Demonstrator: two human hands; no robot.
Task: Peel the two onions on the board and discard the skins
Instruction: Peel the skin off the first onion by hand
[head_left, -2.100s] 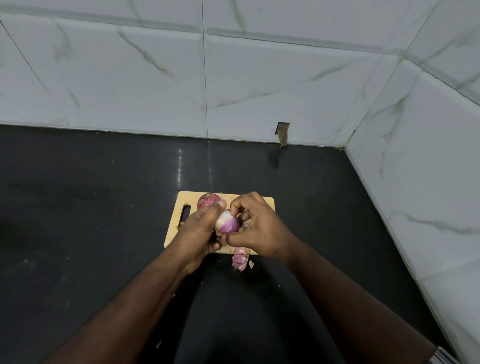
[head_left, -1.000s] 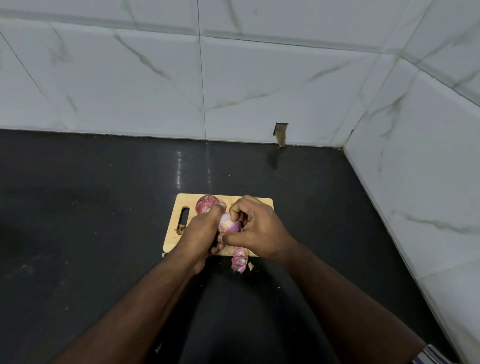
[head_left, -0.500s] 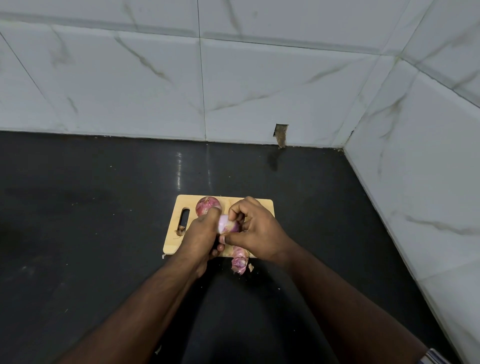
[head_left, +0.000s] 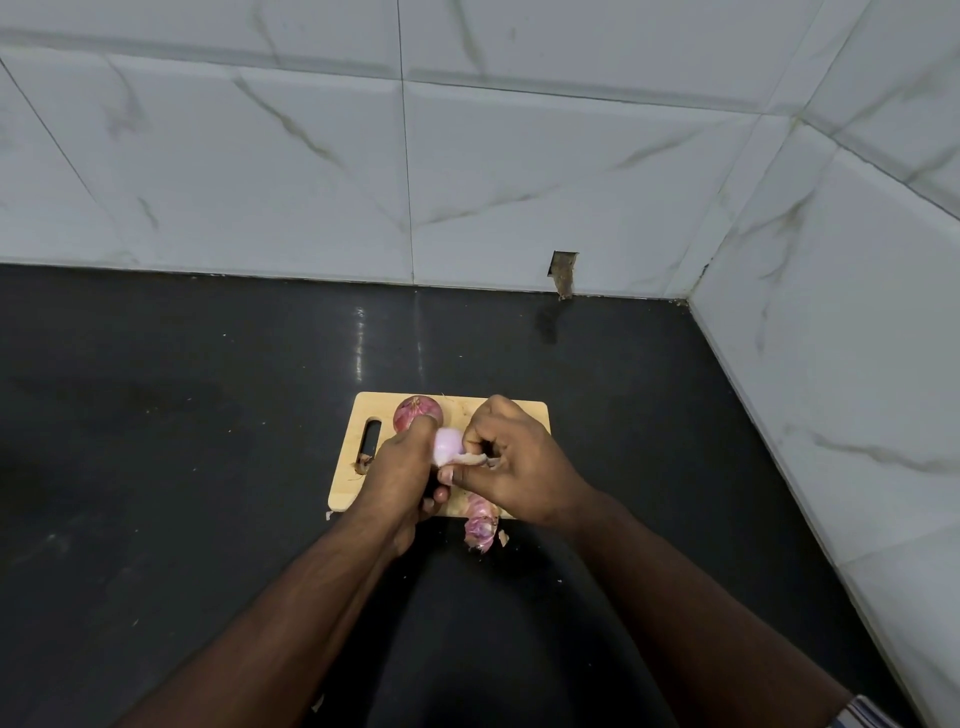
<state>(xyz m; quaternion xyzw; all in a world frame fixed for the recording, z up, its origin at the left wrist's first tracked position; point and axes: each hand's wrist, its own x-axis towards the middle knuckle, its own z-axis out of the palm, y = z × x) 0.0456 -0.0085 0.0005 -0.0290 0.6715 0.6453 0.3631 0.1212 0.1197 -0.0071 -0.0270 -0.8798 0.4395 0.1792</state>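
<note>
the left hand (head_left: 402, 470) is holding a pale, mostly peeled onion (head_left: 448, 446) above the wooden board (head_left: 524, 415), its grip curled round it. the right hand (head_left: 511, 460) is pinching a strip of skin (head_left: 475, 458) that is hanging from that onion. the second onion (head_left: 415, 413), unpeeled, is lying at the board's far edge. loose skins (head_left: 480, 522) are lying at the near edge, spilling onto the black table (head_left: 182, 415).

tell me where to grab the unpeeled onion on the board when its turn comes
Grip the unpeeled onion round its wide middle, coming down from above. It sits loose on the cutting board, round, with its far side open; the left hand crowds its near side.
</note>
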